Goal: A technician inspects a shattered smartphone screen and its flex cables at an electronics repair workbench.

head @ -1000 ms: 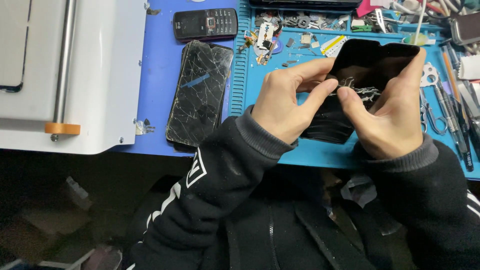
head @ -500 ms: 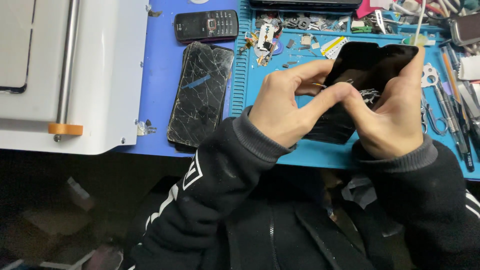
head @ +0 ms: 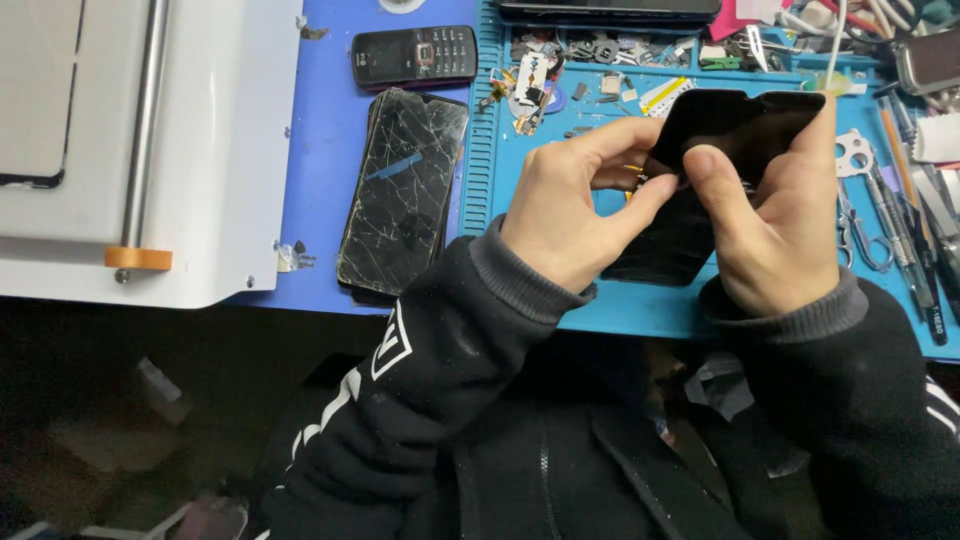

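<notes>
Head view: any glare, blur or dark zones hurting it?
Head view: sharp on both hands, left hand and right hand; the black phone panel they hold reads as a near-featureless dark shape; faint sheen on the cracked screen; below the blue mat the lap area is underexposed.

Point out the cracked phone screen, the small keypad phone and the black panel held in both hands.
cracked phone screen (head: 405,190), head view, middle of the shattered glass.
keypad phone (head: 413,55), head view, middle of its face, near the keys.
black panel (head: 745,115), head view, bare upper part above the fingers.
</notes>
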